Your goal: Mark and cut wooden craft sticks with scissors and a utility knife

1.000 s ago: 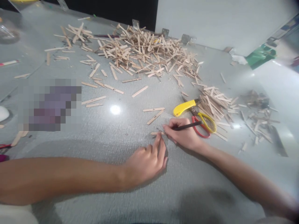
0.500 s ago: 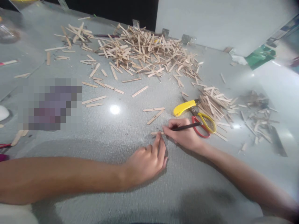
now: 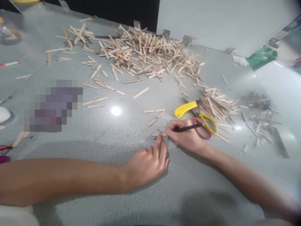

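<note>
My left hand (image 3: 147, 161) rests on the grey table (image 3: 98, 135), its fingers mostly curled and two fingertips pressing down a short wooden stick (image 3: 157, 134). My right hand (image 3: 184, 135) is closed round a dark pencil (image 3: 188, 127), whose tip meets that stick's right end. Two more loose sticks (image 3: 155, 114) lie just beyond the hands.
Red-and-yellow scissors (image 3: 205, 125) and a yellow-handled cutter (image 3: 185, 108) lie right of my right hand. A big heap of wooden sticks (image 3: 143, 51) covers the far middle, a smaller heap (image 3: 217, 103) and cut scraps (image 3: 258, 116) lie right. A blurred patch (image 3: 50, 105) sits left.
</note>
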A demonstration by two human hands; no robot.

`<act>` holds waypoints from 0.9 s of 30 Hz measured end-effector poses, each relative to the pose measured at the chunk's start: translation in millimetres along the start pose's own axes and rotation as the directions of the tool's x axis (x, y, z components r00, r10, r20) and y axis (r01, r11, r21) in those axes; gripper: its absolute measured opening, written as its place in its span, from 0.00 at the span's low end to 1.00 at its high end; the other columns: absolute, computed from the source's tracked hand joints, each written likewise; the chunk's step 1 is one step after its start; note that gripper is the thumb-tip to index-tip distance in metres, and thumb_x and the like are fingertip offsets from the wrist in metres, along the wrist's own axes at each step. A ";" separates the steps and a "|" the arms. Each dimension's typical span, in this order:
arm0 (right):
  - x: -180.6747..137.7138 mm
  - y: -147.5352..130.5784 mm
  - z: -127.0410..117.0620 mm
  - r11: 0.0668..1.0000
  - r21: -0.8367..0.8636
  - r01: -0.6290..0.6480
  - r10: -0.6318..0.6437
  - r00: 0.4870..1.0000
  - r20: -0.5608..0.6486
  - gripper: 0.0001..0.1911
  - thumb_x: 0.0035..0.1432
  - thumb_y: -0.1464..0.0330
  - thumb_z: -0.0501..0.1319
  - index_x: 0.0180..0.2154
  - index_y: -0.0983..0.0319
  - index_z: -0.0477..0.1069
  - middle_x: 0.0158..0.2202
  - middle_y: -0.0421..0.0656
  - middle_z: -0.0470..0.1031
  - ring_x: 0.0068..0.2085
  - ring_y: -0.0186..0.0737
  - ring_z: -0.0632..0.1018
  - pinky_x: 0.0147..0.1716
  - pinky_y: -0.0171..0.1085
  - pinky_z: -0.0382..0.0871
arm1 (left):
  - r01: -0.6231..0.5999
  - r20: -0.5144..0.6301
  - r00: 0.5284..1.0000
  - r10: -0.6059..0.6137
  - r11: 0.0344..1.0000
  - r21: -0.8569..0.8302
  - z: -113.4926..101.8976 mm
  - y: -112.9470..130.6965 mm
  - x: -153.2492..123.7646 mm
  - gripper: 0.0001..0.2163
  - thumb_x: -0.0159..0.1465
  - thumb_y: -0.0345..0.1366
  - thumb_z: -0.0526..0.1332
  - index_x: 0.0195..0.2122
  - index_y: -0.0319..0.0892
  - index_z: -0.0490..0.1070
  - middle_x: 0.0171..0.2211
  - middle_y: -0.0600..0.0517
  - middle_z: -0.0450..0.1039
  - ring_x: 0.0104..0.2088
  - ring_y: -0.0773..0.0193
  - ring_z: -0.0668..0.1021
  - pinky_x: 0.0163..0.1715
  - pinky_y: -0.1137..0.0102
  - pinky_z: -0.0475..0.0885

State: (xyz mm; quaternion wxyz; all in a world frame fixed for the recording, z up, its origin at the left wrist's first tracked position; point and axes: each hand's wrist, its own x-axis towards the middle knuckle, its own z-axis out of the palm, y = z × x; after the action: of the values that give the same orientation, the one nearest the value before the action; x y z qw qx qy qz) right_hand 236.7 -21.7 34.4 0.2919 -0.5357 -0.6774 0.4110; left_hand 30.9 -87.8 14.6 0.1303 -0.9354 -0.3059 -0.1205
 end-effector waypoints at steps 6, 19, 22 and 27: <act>-0.5 -2.5 -1.2 0.999 0.034 -0.031 0.031 0.999 0.013 0.25 0.68 0.67 0.65 0.20 0.55 0.59 0.14 0.32 0.62 0.17 0.30 0.62 0.16 0.35 0.51 | 0.011 0.001 1.000 -0.011 1.000 -0.012 1.4 1.1 0.0 0.24 0.76 0.36 0.56 0.58 0.18 0.79 0.59 0.19 0.79 0.23 0.58 0.84 0.17 0.67 0.75; -0.4 1.9 1.7 0.994 0.094 -0.055 0.053 0.998 0.021 0.27 0.70 0.58 0.69 0.21 0.57 0.65 0.13 0.34 0.68 0.14 0.30 0.66 0.16 0.33 0.56 | 0.014 0.004 1.000 -0.014 1.000 0.001 3.2 2.9 -0.4 0.24 0.76 0.37 0.57 0.59 0.18 0.80 0.59 0.19 0.79 0.24 0.57 0.84 0.17 0.67 0.75; -0.1 1.3 2.0 0.994 0.093 -0.051 0.049 0.998 0.025 0.27 0.70 0.58 0.69 0.21 0.57 0.66 0.13 0.34 0.67 0.15 0.30 0.65 0.16 0.34 0.56 | 0.021 0.007 1.000 -0.021 1.000 0.001 3.2 2.6 0.5 0.24 0.75 0.38 0.58 0.58 0.18 0.80 0.59 0.19 0.79 0.24 0.56 0.85 0.17 0.66 0.75; 0.3 0.2 1.8 0.997 0.072 -0.028 0.027 1.000 0.014 0.26 0.70 0.61 0.67 0.20 0.57 0.64 0.14 0.34 0.66 0.16 0.30 0.63 0.17 0.35 0.55 | 0.020 0.002 1.000 -0.020 1.000 0.000 1.8 1.3 2.0 0.24 0.74 0.38 0.59 0.58 0.19 0.81 0.59 0.20 0.80 0.24 0.56 0.85 0.17 0.67 0.76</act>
State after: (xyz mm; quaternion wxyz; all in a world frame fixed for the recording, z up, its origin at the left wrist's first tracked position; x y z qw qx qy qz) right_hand 235.2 -21.8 33.4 0.3008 -0.5313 -0.6567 0.4427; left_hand 33.6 -87.2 13.3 0.1288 -0.9323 -0.3155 -0.1210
